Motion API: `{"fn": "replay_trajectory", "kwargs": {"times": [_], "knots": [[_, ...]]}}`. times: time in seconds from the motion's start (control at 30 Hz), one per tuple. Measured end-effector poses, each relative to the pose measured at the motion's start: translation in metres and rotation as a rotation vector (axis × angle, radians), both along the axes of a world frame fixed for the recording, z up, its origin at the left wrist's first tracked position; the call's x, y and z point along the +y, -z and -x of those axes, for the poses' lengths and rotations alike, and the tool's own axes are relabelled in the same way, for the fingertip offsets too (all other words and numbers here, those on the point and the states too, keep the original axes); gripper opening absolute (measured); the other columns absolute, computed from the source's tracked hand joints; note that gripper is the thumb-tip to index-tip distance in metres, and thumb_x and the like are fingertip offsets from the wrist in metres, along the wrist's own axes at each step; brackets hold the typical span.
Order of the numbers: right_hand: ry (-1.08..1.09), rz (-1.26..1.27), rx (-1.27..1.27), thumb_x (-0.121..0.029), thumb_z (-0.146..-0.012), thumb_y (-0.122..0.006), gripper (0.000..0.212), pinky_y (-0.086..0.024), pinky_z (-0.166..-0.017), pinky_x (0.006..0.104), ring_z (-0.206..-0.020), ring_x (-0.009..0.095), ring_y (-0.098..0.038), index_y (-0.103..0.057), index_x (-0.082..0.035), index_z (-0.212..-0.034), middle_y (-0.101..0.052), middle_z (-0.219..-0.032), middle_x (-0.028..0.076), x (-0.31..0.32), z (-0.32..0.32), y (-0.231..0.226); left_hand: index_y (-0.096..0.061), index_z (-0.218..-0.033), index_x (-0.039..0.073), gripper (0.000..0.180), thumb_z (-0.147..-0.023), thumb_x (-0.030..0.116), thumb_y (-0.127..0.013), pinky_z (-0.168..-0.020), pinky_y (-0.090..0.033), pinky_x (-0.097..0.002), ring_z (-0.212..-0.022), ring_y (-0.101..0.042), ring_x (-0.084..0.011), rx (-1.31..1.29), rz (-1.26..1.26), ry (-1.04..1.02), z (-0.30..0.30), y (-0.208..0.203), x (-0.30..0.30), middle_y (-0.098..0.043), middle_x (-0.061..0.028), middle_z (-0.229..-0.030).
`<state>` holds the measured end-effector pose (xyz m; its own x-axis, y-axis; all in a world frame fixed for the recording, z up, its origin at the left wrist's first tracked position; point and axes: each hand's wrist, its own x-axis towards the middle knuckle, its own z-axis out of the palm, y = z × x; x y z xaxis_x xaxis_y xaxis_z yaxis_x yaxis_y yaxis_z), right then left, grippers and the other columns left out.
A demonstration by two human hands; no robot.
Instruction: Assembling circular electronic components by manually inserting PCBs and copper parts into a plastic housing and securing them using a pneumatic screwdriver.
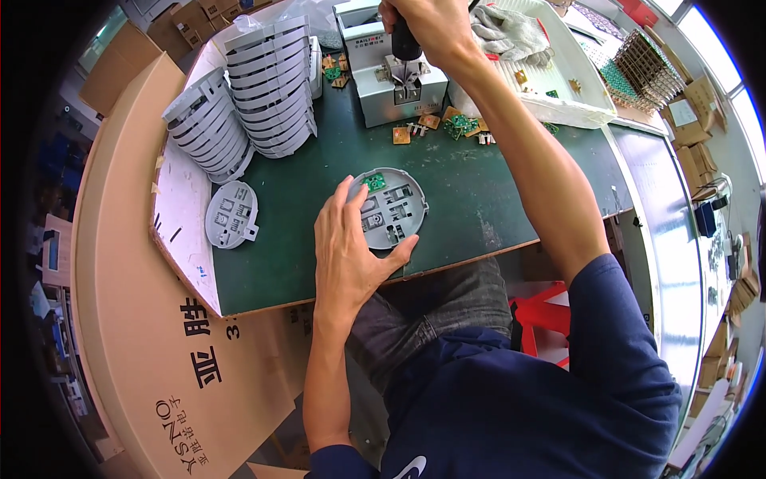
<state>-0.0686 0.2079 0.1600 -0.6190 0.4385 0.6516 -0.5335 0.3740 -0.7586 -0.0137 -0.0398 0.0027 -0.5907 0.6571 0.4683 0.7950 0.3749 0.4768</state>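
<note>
Left hand (345, 243): spread over round grey plastic housing (411, 209), green board (375, 183) inside
Right hand (435, 28): gripping black tool (405, 41)
White tray (576, 117) at its right: grey glove (511, 33)

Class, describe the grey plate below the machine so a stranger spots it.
On the dark green tabletop, find the boxy grey machine at the far side. Below it in the picture lies a round grey plate. Its small green circuit board sets it apart from the lone plate to its left, which shows none.
</note>
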Motion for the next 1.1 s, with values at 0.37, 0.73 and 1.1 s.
{"fn": "replay_trajectory", "kwargs": {"times": [0.37, 0.73, 1.1], "knots": [[-0.348, 0.129, -0.063, -0.015, -0.097, -0.067, 0.058, -0.044, -0.05, 0.0257, -0.053, 0.009, -0.053, -0.043, 0.005, -0.146, -0.057, -0.067, 0.0, -0.065, -0.058, 0.024, -0.049, -0.139, 0.0, 0.083, -0.078, 0.042, -0.086, -0.113, -0.039, -0.0493, -0.134, -0.048, -0.0396, -0.003, -0.007, -0.016, 0.0, 0.003, -0.002, -0.047, -0.0212, -0.15], [-0.346, 0.146, -0.133, -0.015, -0.097, -0.069, 0.056, -0.043, -0.05, 0.0262, -0.054, 0.008, -0.053, -0.046, 0.003, -0.144, -0.057, -0.069, 0.0, -0.076, -0.057, 0.034, -0.048, -0.14, 0.0, 0.085, -0.079, 0.045, -0.085, -0.113, -0.039, -0.0499, -0.134, -0.048, -0.0401, 0.003, -0.006, -0.006, 0.0, 0.001, 0.0, -0.047, -0.0215, -0.149], [-0.356, 0.097, -0.208, -0.019, -0.095, -0.072, 0.034, -0.043, -0.049, 0.0263, -0.053, 0.009, -0.054, -0.054, 0.0, -0.116, -0.058, -0.068, 0.001, -0.075, -0.053, 0.039, -0.047, -0.14, -0.002, 0.088, -0.077, 0.046, -0.086, -0.111, -0.04, -0.051, -0.132, -0.048, -0.0408, 0.005, 0.008, -0.004, 0.0, 0.002, 0.0, -0.046, -0.023, -0.147]]}}
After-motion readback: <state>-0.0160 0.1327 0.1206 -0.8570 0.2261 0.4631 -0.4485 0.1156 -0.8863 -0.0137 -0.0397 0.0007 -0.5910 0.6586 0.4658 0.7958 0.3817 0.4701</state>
